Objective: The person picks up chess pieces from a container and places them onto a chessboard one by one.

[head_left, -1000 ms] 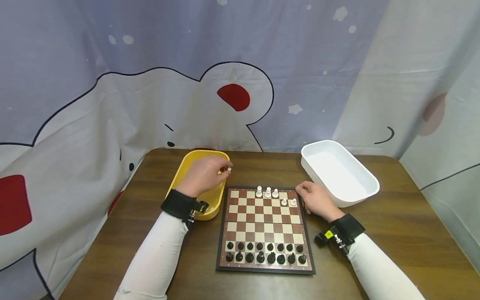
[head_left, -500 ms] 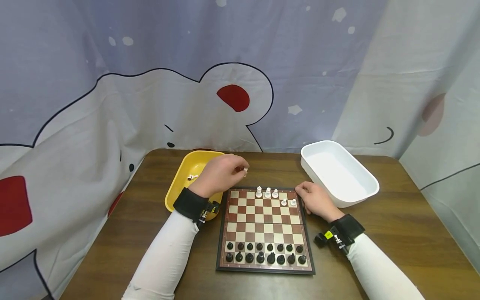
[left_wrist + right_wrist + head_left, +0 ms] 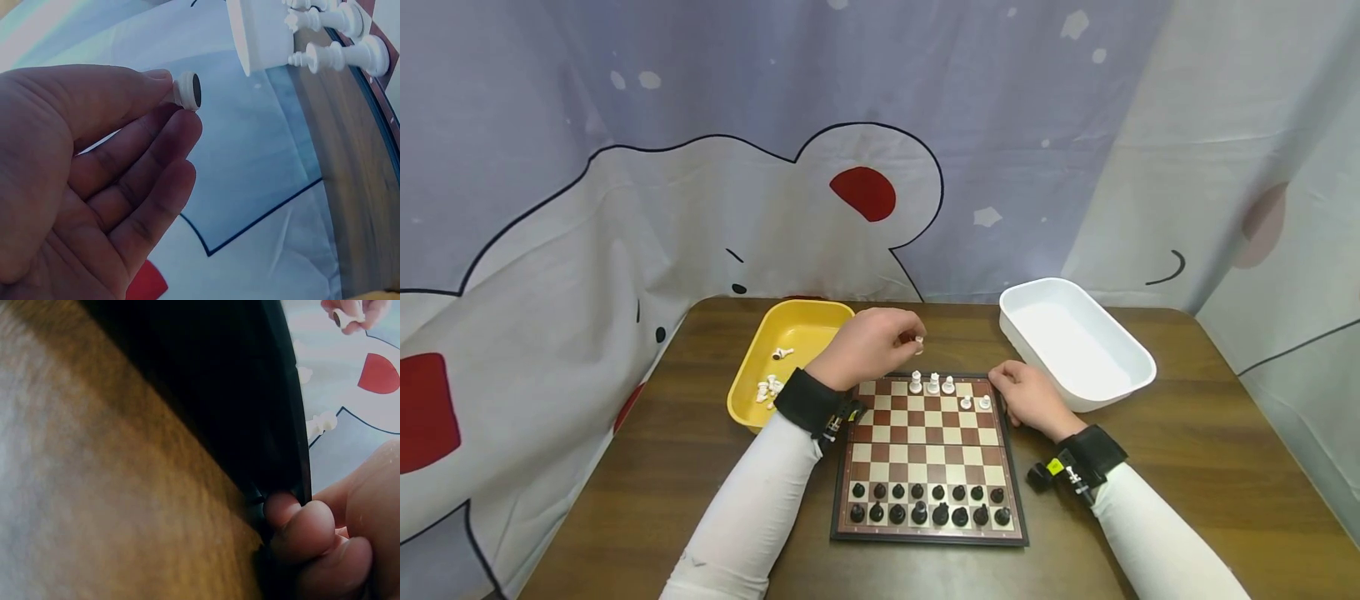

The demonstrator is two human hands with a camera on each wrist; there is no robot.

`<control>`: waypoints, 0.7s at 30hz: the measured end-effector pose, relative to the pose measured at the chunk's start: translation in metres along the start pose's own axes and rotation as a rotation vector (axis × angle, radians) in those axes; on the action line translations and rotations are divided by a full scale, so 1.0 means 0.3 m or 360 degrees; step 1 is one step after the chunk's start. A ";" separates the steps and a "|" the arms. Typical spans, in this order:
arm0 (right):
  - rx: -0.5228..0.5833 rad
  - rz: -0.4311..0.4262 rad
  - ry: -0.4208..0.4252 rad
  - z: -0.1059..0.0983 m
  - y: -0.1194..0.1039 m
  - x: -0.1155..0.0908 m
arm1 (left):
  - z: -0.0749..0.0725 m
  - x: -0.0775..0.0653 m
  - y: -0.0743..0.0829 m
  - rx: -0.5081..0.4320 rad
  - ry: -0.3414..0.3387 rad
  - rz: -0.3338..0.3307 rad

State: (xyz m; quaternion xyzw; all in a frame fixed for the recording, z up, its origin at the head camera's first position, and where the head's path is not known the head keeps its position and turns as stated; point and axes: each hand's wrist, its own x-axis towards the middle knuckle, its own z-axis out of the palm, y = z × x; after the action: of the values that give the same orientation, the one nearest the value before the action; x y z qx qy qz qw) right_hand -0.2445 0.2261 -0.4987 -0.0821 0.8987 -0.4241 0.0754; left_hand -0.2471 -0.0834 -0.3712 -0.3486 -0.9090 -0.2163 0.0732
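Observation:
My left hand (image 3: 872, 348) is over the far edge of the chessboard (image 3: 917, 454), pinching a small white chess piece (image 3: 189, 91) between thumb and fingers. The piece's round dark base faces outward in the left wrist view; the fingers cover most of its body. At the board's far right corner, my right hand (image 3: 1036, 401) grips the black edge with curled fingers (image 3: 306, 531). White pieces stand at the far side, among them a tall one (image 3: 915, 383) and two pawns (image 3: 966, 403) before them. Black pieces (image 3: 919, 512) fill the two near rows.
A yellow tray (image 3: 741, 375) left of the board holds several loose white pieces (image 3: 770, 387). Behind my right hand is a white tray (image 3: 1075, 342). All of it rests on a brown wooden table (image 3: 1195, 433), with a patterned curtain (image 3: 700, 217) behind.
My left hand has moved right from above the yellow tray to the board's far edge, carrying the white piece. The loose pieces in the tray have come into view. My right hand stays put.

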 end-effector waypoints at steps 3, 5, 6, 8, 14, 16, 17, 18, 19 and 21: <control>0.0008 -0.0004 0.0006 0.001 0.000 0.003 | 0.011 0.014 0.008 -0.0002 -0.0035 -0.0001; 0.0016 -0.0013 0.0007 0.001 0.000 0.005 | 0.018 0.023 0.013 -0.0005 -0.0058 -0.0002; 0.0018 -0.0017 0.0006 0.001 0.000 0.006 | 0.022 0.028 0.016 -0.0009 -0.0070 -0.0003; 0.0024 -0.0022 0.0004 0.001 -0.001 0.008 | 0.029 0.037 0.022 -0.0023 -0.0091 -0.0004; 0.0033 -0.0006 -0.0002 0.002 -0.001 0.008 | 0.060 0.066 0.041 -0.0053 -0.0151 0.0016; 0.0034 0.0002 0.0002 0.003 0.001 0.008 | 0.071 0.076 0.049 -0.0052 -0.0163 0.0027; 0.0034 0.0002 0.0002 0.004 0.003 0.007 | 0.077 0.080 0.052 -0.0054 -0.0168 0.0031; 0.0035 0.0002 0.0002 0.004 0.003 0.007 | 0.083 0.085 0.056 -0.0052 -0.0174 0.0036; 0.0035 -0.0001 0.0000 0.004 0.004 0.005 | 0.088 0.090 0.060 -0.0049 -0.0179 0.0041; 0.0037 -0.0001 0.0006 0.005 0.005 0.003 | 0.099 0.098 0.067 -0.0032 -0.0192 0.0049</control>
State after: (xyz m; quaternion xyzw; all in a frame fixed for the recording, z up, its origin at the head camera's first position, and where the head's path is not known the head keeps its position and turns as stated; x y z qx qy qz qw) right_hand -0.2452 0.2256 -0.5008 -0.0805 0.8938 -0.4348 0.0745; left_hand -0.2552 -0.0390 -0.3826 -0.3757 -0.9041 -0.2029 0.0181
